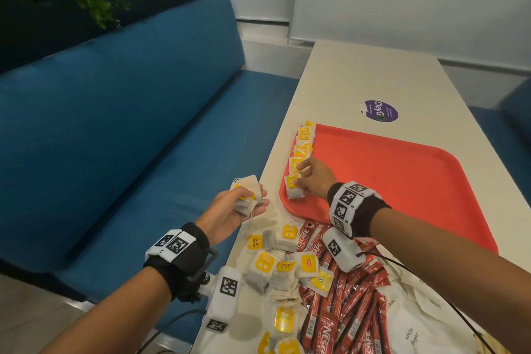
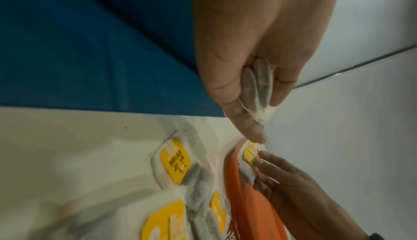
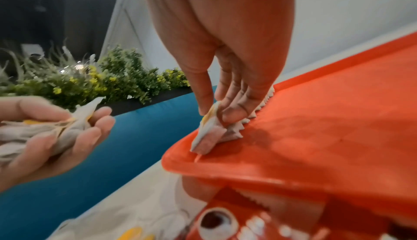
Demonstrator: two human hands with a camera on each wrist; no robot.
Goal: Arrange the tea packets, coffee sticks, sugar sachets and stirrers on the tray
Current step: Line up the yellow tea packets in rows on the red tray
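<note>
A red tray point(image 1: 402, 181) lies on the white table, with a row of yellow-tagged tea packets point(image 1: 303, 146) along its left rim. My right hand point(image 1: 309, 178) pinches the nearest tea packet point(image 1: 293, 189) of that row at the tray's near-left corner; in the right wrist view thumb and fingers point(image 3: 204, 99) grip this packet point(image 3: 208, 136). My left hand point(image 1: 238, 207) hovers left of the tray at the table edge, holding a bunch of tea packets point(image 1: 247, 190), seen in the left wrist view as tea packets point(image 2: 257, 86).
Loose tea packets point(image 1: 273, 264), red coffee sticks point(image 1: 344, 304) and white sugar sachets point(image 1: 408, 322) lie heaped on the table near me. A blue bench point(image 1: 115, 138) runs along the left. A purple sticker point(image 1: 380, 110) sits beyond the tray. Most of the tray floor is bare.
</note>
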